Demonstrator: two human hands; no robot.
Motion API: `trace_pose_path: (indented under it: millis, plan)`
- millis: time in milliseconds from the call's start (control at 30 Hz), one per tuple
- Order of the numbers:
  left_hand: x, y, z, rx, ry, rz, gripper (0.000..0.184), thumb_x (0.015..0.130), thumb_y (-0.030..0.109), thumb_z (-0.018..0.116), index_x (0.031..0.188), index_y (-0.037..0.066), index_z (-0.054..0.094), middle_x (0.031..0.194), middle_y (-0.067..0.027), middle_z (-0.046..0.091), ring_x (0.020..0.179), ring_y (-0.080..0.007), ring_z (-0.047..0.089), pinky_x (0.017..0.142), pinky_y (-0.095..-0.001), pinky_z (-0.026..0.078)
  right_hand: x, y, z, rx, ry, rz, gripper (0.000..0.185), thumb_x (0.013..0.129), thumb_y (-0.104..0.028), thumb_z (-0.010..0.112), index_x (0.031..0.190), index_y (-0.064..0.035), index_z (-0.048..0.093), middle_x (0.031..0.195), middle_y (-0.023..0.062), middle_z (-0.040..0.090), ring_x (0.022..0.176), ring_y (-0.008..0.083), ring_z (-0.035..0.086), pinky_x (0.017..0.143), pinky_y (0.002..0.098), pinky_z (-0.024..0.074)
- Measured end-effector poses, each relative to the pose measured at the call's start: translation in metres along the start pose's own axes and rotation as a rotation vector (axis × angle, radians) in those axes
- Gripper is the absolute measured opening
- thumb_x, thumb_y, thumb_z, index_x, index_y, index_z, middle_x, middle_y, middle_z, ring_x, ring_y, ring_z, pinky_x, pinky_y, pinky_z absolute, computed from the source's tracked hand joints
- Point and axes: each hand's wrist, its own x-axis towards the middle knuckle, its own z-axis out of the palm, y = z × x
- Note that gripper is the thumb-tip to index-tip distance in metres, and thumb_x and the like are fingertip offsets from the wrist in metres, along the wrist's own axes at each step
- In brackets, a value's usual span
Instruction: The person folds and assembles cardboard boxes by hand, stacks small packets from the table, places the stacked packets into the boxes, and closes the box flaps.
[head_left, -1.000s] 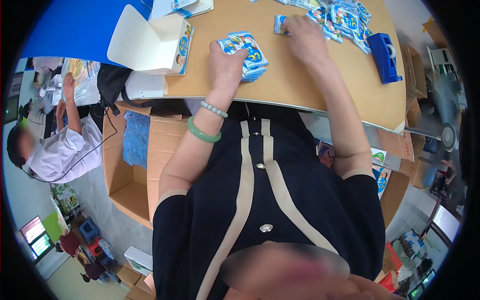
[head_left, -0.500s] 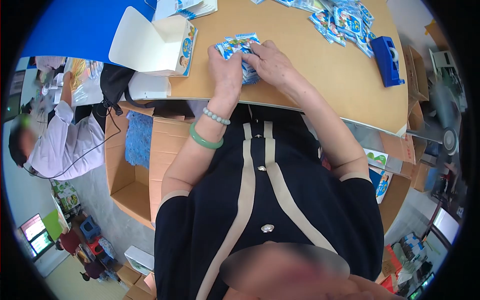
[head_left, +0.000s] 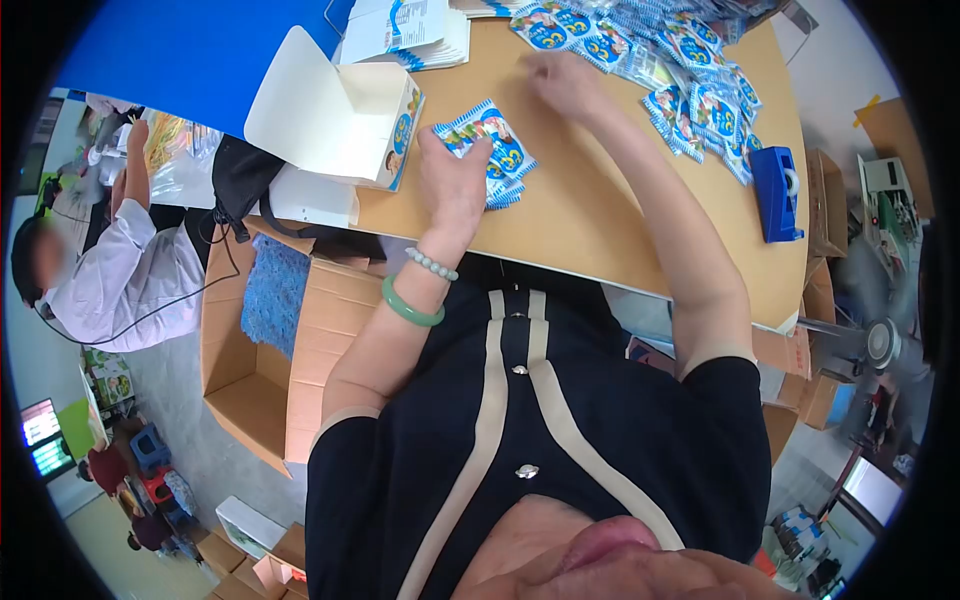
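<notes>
My left hand is closed round a stack of blue-and-white packets, its thumb on top. To the right and farther forward, my right hand hovers over or rests on the table, near the edge of a large pile of similar packets; its fingertips are curled and hard to make out, so whether they hold anything cannot be seen. An open white box with a blue printed side stands left of my left hand, its lid raised.
Flat white cartons lie behind the box. A blue tape dispenser stands at the table's right side. Below the table's left edge is an open cardboard box. A co-worker in a white shirt is at the far left.
My right hand has left the stack and moved forward and right towards the pile. My left hand still grips the stack. The view has shifted, showing more of the pile.
</notes>
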Motion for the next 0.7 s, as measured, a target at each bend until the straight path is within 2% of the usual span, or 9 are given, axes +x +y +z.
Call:
trace_pose_path:
  millis: [33, 67, 167, 300, 333, 433, 467, 533, 700]
  plan:
    - [-0.001, 0.001, 0.000, 0.000, 0.005, 0.001, 0.053, 0.078, 0.027, 0.077, 0.113, -0.002, 0.049, 0.100, -0.0212, 0.069, 0.093, -0.0363, 0.068, 0.080, -0.0448, 0.052, 0.018, 0.010, 0.003, -0.294, 0.243, -0.116, 0.040, 0.086, -0.017, 0.061, 0.124, -0.0038, 0.064, 0.115, 0.0143, 0.067, 0.105, 0.0308, 0.063, 0.088, 0.0411, 0.0530]
    - [-0.002, 0.002, 0.000, 0.019, 0.007, -0.010, 0.053, 0.078, 0.027, 0.077, 0.113, -0.001, 0.049, 0.101, -0.0209, 0.069, 0.093, -0.0360, 0.068, 0.079, -0.0445, 0.052, 0.030, 0.021, 0.007, -0.291, 0.243, -0.121, 0.040, 0.086, -0.017, 0.061, 0.124, -0.0038, 0.064, 0.115, 0.0143, 0.067, 0.105, 0.0308, 0.063, 0.088, 0.0411, 0.0530]
    - [0.001, 0.006, -0.004, 0.064, 0.010, -0.034, 0.053, 0.077, 0.027, 0.077, 0.113, -0.001, 0.050, 0.101, -0.0204, 0.068, 0.093, -0.0353, 0.069, 0.079, -0.0438, 0.053, 0.045, 0.026, 0.012, -0.649, 0.370, -0.154, 0.037, 0.088, -0.022, 0.057, 0.118, -0.0020, 0.064, 0.110, 0.0144, 0.067, 0.105, 0.0318, 0.063, 0.086, 0.0458, 0.0528]
    - [-0.001, 0.002, -0.007, 0.110, 0.004, -0.040, 0.054, 0.076, 0.027, 0.078, 0.114, 0.000, 0.050, 0.103, -0.0197, 0.068, 0.094, -0.0349, 0.068, 0.080, -0.0433, 0.053, 0.012, 0.020, 0.023, -0.787, 0.167, -0.114, 0.035, 0.089, -0.024, 0.056, 0.116, -0.0031, 0.064, 0.106, 0.0152, 0.066, 0.101, 0.0334, 0.063, 0.085, 0.0459, 0.0523]
    - [-0.002, 0.006, -0.009, 0.087, -0.013, -0.051, 0.055, 0.075, 0.027, 0.078, 0.114, -0.001, 0.050, 0.104, -0.0198, 0.068, 0.094, -0.0350, 0.068, 0.081, -0.0433, 0.052, -0.003, 0.013, 0.021, -0.784, 0.150, -0.109, 0.035, 0.089, -0.024, 0.056, 0.116, -0.0031, 0.064, 0.106, 0.0152, 0.066, 0.101, 0.0334, 0.063, 0.085, 0.0459, 0.0523]
    - [0.000, 0.008, -0.005, 0.031, -0.052, -0.069, 0.057, 0.074, 0.028, 0.079, 0.114, -0.001, 0.050, 0.105, -0.0198, 0.068, 0.095, -0.0352, 0.068, 0.082, -0.0433, 0.052, -0.052, -0.007, 0.005, -0.424, 0.026, 0.159, 0.033, 0.091, -0.025, 0.055, 0.116, -0.0064, 0.064, 0.106, 0.0179, 0.064, 0.095, 0.0343, 0.064, 0.081, 0.0446, 0.0527]
    - [0.002, 0.006, -0.001, 0.044, -0.049, -0.050, 0.057, 0.075, 0.028, 0.078, 0.114, -0.001, 0.050, 0.104, -0.0201, 0.068, 0.096, -0.0353, 0.068, 0.083, -0.0435, 0.052, -0.066, -0.014, 0.006, -0.428, 0.025, 0.167, 0.033, 0.091, -0.025, 0.055, 0.116, -0.0064, 0.064, 0.106, 0.0179, 0.064, 0.095, 0.0343, 0.064, 0.081, 0.0446, 0.0527]
    - [0.001, 0.003, 0.009, 0.070, -0.051, -0.004, 0.056, 0.076, 0.028, 0.078, 0.114, -0.002, 0.050, 0.104, -0.0206, 0.068, 0.097, -0.0354, 0.067, 0.084, -0.0439, 0.051, -0.088, -0.035, 0.011, 0.065, -0.021, 0.269, 0.030, 0.094, -0.023, 0.055, 0.119, -0.0091, 0.065, 0.103, 0.0188, 0.062, 0.089, 0.0355, 0.064, 0.077, 0.0437, 0.0521]
    - [-0.007, 0.010, 0.020, -0.031, -0.035, 0.070, 0.059, 0.080, 0.034, 0.077, 0.116, -0.004, 0.049, 0.104, -0.0220, 0.067, 0.096, -0.0367, 0.067, 0.085, -0.0445, 0.051, -0.120, -0.059, 0.034, -0.019, 0.183, 0.066, 0.031, 0.096, -0.021, 0.056, 0.123, -0.0095, 0.064, 0.100, 0.0171, 0.062, 0.088, 0.0350, 0.063, 0.077, 0.0429, 0.0514]
